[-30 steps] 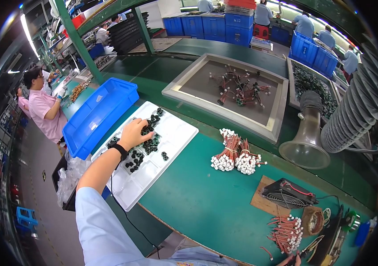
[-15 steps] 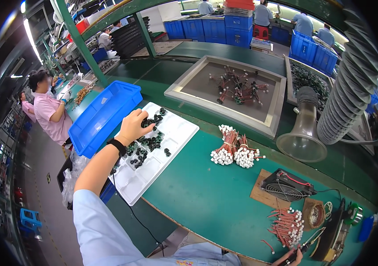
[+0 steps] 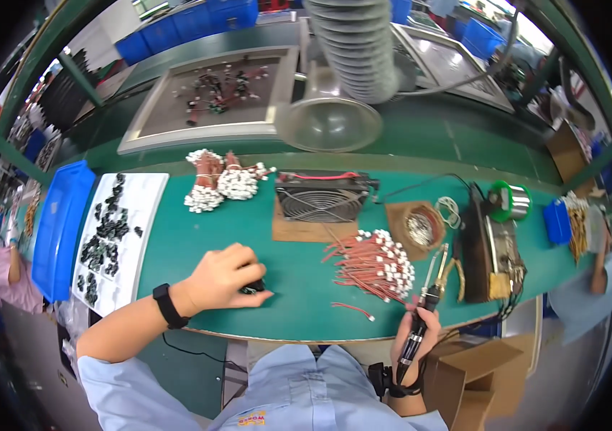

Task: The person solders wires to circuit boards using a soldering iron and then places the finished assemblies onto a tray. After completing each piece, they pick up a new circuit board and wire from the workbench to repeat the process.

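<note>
My left hand (image 3: 228, 279) is over the green tabletop, its fingers curled around a small black component (image 3: 252, 286), mostly hidden by the fingers. In my right hand (image 3: 421, 332) is a black-handled soldering iron (image 3: 415, 337), its metal end pointing away from me. Just beyond it lies a loose pile of red wires with white connectors (image 3: 374, 266), and a single red wire (image 3: 353, 309) rests between the hands. To the left, a white tray (image 3: 146, 208) holds many small black and green components (image 3: 110, 226).
A blue bin (image 3: 62, 230) stands left of the tray. Behind are bundled wires (image 3: 209, 179), a fan (image 3: 324, 200), a funnel-shaped hood (image 3: 329, 126) and a framed screen (image 3: 162, 129). A round dish (image 3: 421, 226), solder spool (image 3: 511, 201) and soldering station (image 3: 482, 251) lie at right.
My left hand has moved from the tray to the tabletop in front of me, now with a small black component. The view has swung right, showing more of my right hand and the soldering iron.
</note>
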A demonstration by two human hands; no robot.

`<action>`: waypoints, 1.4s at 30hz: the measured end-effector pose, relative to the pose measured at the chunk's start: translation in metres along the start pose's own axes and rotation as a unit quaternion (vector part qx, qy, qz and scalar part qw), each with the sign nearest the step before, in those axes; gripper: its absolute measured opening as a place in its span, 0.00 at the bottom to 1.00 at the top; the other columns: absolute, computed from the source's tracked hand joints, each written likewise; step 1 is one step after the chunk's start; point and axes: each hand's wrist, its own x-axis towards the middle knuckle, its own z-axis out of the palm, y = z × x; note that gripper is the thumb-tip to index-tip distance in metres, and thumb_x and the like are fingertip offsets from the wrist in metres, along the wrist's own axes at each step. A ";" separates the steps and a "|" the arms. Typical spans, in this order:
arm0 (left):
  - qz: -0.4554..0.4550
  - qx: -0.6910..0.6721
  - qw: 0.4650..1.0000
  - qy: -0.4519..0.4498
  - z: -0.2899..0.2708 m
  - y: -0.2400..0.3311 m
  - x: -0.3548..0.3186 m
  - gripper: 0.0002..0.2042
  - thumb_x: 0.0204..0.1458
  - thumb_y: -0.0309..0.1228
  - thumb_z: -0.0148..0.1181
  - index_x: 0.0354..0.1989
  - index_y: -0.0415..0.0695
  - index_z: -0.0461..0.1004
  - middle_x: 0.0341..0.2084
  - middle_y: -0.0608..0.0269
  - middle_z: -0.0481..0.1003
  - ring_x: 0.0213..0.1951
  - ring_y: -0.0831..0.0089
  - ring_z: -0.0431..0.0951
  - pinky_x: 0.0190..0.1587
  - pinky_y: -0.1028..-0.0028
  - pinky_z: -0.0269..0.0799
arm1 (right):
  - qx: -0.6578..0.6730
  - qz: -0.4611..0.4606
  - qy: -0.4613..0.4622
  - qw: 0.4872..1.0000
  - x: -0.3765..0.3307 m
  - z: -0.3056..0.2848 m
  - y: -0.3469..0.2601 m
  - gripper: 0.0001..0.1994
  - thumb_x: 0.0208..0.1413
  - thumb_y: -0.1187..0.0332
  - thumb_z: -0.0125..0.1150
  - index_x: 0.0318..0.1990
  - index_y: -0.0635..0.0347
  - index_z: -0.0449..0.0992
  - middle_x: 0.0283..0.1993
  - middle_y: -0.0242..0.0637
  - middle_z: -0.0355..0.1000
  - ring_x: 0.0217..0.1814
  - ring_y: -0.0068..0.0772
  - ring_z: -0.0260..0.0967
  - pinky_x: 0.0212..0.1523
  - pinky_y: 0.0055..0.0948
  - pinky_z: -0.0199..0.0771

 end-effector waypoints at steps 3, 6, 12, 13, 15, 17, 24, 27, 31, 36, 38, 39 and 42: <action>0.057 0.012 0.998 -0.025 0.023 0.014 0.014 0.14 0.35 0.37 0.68 0.27 0.46 0.70 0.24 0.64 0.67 0.25 0.66 0.70 0.24 0.70 0.68 | 0.083 0.013 -0.031 0.996 -0.001 -0.016 0.002 0.15 0.50 0.78 0.53 0.47 0.61 0.63 0.38 0.44 0.69 0.40 0.34 0.67 0.45 0.33 0.66; 0.096 0.017 0.994 -0.048 0.037 0.019 0.028 0.15 0.36 0.38 0.67 0.29 0.46 0.71 0.26 0.63 0.68 0.27 0.65 0.71 0.26 0.70 0.69 | 0.113 0.090 0.015 0.989 0.004 -0.030 -0.005 0.18 0.50 0.76 0.54 0.49 0.63 0.61 0.37 0.43 0.69 0.39 0.32 0.67 0.45 0.30 0.66; 0.094 0.033 0.992 -0.080 0.030 0.019 0.036 0.18 0.43 0.43 0.60 0.40 0.47 0.71 0.34 0.59 0.69 0.34 0.62 0.71 0.38 0.66 0.67 | 0.019 0.115 0.117 0.986 0.022 -0.085 0.002 0.20 0.50 0.73 0.53 0.52 0.65 0.61 0.38 0.42 0.70 0.35 0.28 0.66 0.42 0.25 0.66; 0.078 0.030 0.993 -0.087 0.029 0.019 0.037 0.19 0.44 0.42 0.59 0.43 0.46 0.70 0.36 0.57 0.68 0.36 0.60 0.70 0.40 0.65 0.66 | 0.012 0.133 0.152 0.979 0.025 -0.098 0.002 0.19 0.51 0.72 0.53 0.51 0.66 0.62 0.37 0.41 0.70 0.34 0.26 0.66 0.41 0.23 0.66; 0.036 0.031 0.994 -0.102 0.019 0.019 0.034 0.22 0.46 0.41 0.56 0.49 0.44 0.69 0.40 0.54 0.68 0.39 0.56 0.69 0.43 0.63 0.65 | 0.007 0.165 0.215 0.963 0.026 -0.123 -0.001 0.19 0.51 0.70 0.52 0.50 0.67 0.64 0.35 0.40 0.70 0.32 0.24 0.65 0.38 0.19 0.65; 0.023 0.014 0.996 -0.085 0.016 0.017 0.032 0.22 0.47 0.40 0.54 0.50 0.42 0.67 0.41 0.52 0.68 0.39 0.55 0.69 0.44 0.63 0.64 | 0.047 0.178 0.237 0.954 0.017 -0.140 0.009 0.18 0.51 0.69 0.52 0.49 0.68 0.66 0.34 0.39 0.71 0.31 0.23 0.65 0.37 0.19 0.65; -0.033 0.006 0.999 -0.007 -0.006 0.010 0.028 0.22 0.50 0.34 0.47 0.52 0.35 0.63 0.43 0.46 0.66 0.40 0.53 0.69 0.46 0.63 0.63 | 0.152 0.245 0.301 0.909 -0.001 -0.141 0.029 0.17 0.51 0.66 0.53 0.46 0.69 0.68 0.30 0.37 0.71 0.29 0.20 0.65 0.33 0.16 0.63; -0.104 -0.054 0.992 0.051 -0.022 0.011 0.015 0.20 0.51 0.33 0.46 0.51 0.35 0.63 0.42 0.46 0.66 0.40 0.55 0.69 0.45 0.65 0.64 | 0.142 0.234 0.293 0.916 -0.014 -0.143 0.028 0.18 0.51 0.66 0.53 0.46 0.70 0.68 0.33 0.40 0.72 0.31 0.21 0.66 0.34 0.16 0.65; -0.187 -0.106 0.974 0.076 -0.038 0.021 -0.004 0.16 0.49 0.29 0.48 0.46 0.34 0.65 0.41 0.47 0.67 0.39 0.57 0.70 0.43 0.66 0.65 | 0.070 0.200 0.263 0.941 -0.016 -0.156 0.012 0.15 0.49 0.70 0.56 0.44 0.67 0.69 0.34 0.38 0.72 0.32 0.23 0.68 0.36 0.20 0.67; -0.203 -0.088 0.974 0.050 -0.035 0.058 -0.018 0.11 0.48 0.22 0.49 0.41 0.35 0.67 0.38 0.50 0.68 0.39 0.60 0.71 0.44 0.68 0.65 | -0.190 0.103 0.166 0.962 -0.004 -0.160 0.000 0.14 0.45 0.76 0.59 0.42 0.64 0.70 0.35 0.36 0.71 0.34 0.25 0.68 0.38 0.24 0.69; -0.164 -0.074 0.982 0.060 -0.027 0.068 -0.028 0.09 0.45 0.21 0.51 0.36 0.35 0.69 0.37 0.50 0.70 0.36 0.59 0.71 0.42 0.67 0.66 | -0.280 -0.003 0.077 0.957 0.004 -0.162 0.000 0.14 0.43 0.79 0.60 0.40 0.62 0.70 0.34 0.35 0.71 0.33 0.27 0.69 0.37 0.26 0.69; -0.146 -0.067 0.985 0.067 -0.023 0.073 -0.033 0.08 0.43 0.20 0.52 0.34 0.35 0.70 0.36 0.50 0.71 0.35 0.58 0.72 0.41 0.66 0.67 | -0.321 -0.058 0.030 0.945 0.007 -0.162 0.001 0.14 0.42 0.80 0.61 0.39 0.62 0.70 0.34 0.35 0.70 0.33 0.28 0.69 0.37 0.27 0.70; -0.159 -0.094 0.980 0.074 -0.016 0.085 -0.048 0.07 0.44 0.19 0.51 0.33 0.35 0.69 0.34 0.49 0.71 0.36 0.58 0.72 0.40 0.68 0.66 | -0.319 -0.046 0.032 0.946 -0.005 -0.170 -0.010 0.11 0.45 0.77 0.59 0.39 0.63 0.71 0.35 0.37 0.71 0.33 0.28 0.69 0.36 0.25 0.70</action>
